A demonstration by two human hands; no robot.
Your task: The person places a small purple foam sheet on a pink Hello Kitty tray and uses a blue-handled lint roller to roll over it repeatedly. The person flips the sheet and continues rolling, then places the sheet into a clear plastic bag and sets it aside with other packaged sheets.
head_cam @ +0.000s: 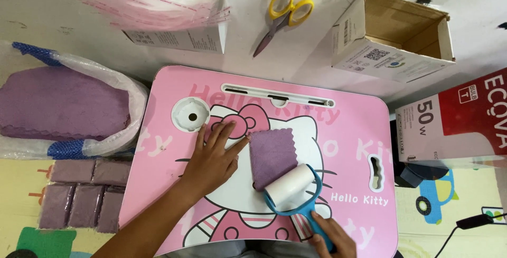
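A lint roller is rolled over a small purple cloth on a pink tabletop.

The left hand (214, 155) lies flat, fingers spread, on the pink tabletop (348, 136), with its fingertips touching the left edge of the purple cloth (272, 155), which lies in the middle of the tabletop. The right hand (332, 237) has its grip closed around the blue handle of the lint roller (293, 186); the white drum rests on the lower edge of the cloth. The cloth looks thin, soft and light, so I judge it can slide or stick to the roller; it is best held down at a free edge. More purple cloths lie in a plastic bag (68, 110) to the left, and yellow scissors (282, 15) lie beyond the tabletop.
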